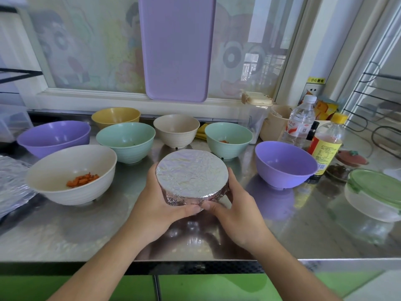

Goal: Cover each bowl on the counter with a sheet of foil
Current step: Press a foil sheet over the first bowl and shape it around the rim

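From the head view, both my hands are curled round the foil-wrapped bowl (192, 178) at the middle of the table (282, 231) — left hand (158, 199) at its nine o'clock, right hand (233, 205) at its four, thumbs meeting at six. I judge I'm crimping the foil under the rim, finishing this bowl. Seven remain uncovered: two purple bowls at ten (54, 136) and three (284, 162), two green (127, 140) (227, 137), a yellow (116, 116), a beige (175, 130), and the white bowl (71, 172) with orange pieces at nine. Next calls for a fresh sheet — the foil supply (13, 183) at nine is cut off by the frame. What the wrapped bowl holds is hidden.
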Demonstrator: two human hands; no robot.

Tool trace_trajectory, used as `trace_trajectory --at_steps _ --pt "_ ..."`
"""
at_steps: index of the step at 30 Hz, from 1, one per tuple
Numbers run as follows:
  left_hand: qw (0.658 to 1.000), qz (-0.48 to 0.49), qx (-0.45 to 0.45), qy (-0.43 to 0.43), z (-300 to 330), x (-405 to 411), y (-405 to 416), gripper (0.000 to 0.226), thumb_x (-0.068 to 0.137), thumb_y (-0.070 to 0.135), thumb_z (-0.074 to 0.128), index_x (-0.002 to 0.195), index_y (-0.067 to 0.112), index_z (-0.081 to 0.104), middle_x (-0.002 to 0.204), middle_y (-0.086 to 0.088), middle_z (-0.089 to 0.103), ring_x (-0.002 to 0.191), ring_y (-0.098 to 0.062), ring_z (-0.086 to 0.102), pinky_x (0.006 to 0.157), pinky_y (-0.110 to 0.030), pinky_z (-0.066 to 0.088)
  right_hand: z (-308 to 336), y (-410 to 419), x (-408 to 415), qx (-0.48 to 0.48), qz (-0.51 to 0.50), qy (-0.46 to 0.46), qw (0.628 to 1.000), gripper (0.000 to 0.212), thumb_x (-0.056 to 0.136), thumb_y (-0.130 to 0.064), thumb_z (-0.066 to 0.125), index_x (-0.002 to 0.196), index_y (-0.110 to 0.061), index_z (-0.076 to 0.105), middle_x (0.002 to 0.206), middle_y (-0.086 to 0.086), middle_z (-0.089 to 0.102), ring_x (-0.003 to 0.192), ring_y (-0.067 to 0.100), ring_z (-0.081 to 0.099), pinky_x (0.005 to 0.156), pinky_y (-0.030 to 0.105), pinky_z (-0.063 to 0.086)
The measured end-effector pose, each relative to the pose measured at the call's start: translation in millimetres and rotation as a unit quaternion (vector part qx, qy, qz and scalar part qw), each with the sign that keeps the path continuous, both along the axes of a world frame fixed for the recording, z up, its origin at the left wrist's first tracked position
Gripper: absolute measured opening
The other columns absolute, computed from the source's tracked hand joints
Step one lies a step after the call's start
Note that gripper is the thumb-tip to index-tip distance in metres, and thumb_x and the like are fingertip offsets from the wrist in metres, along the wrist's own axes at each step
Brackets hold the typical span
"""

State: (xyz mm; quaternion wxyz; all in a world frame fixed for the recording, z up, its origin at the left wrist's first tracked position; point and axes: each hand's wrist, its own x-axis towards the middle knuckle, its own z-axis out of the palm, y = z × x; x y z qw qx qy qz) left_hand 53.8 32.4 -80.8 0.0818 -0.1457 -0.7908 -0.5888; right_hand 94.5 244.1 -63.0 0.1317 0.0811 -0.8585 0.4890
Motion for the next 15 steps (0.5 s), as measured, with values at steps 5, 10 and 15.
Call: trace_trajectory --at_steps 5,10,15 --pt "1.000 0.002 -0.011 0.010 -2.6 -2.2 -0.2 0.122 0.050 0.028 0.108 0.142 0.043 0.029 0.132 0.045 0.052 0.127 0.016 0.051 0.102 -0.018 0.042 -4.1 -9.2 6.1 0.007 0.029 -0.017 0.999 0.095 0.087 -0.004 0.074 0.160 -0.036 0.024 0.145 -0.017 0.056 0.137 -0.001 0.049 0.113 0.016 0.039" --pt "1.000 0.003 -0.030 0.006 0.7 -1.1 -2.4 0.124 0.051 0.026 0.107 0.144 0.040 0.027 0.130 0.046 0.050 0.126 0.018 0.049 0.097 -0.005 0.042 -3.3 -5.1 7.8 0.052 0.048 -0.035 0.997 0.109 0.069 0.004 0.058 0.162 -0.037 0.019 0.156 -0.022 0.042 0.146 -0.009 0.033 0.120 0.015 0.028" --pt "0.998 -0.022 -0.013 -0.065 20.8 1.4 -14.0 0.161 0.047 0.044 0.105 0.164 0.040 -0.005 0.143 0.045 0.032 0.129 0.022 0.039 0.107 -0.013 0.029 31.4 21.5 -6.4 -0.054 0.053 -0.096 0.993 0.113 0.064 -0.027 0.074 0.162 -0.039 0.020 0.153 -0.040 0.029 0.140 -0.013 0.028 0.085 -0.010 0.030"
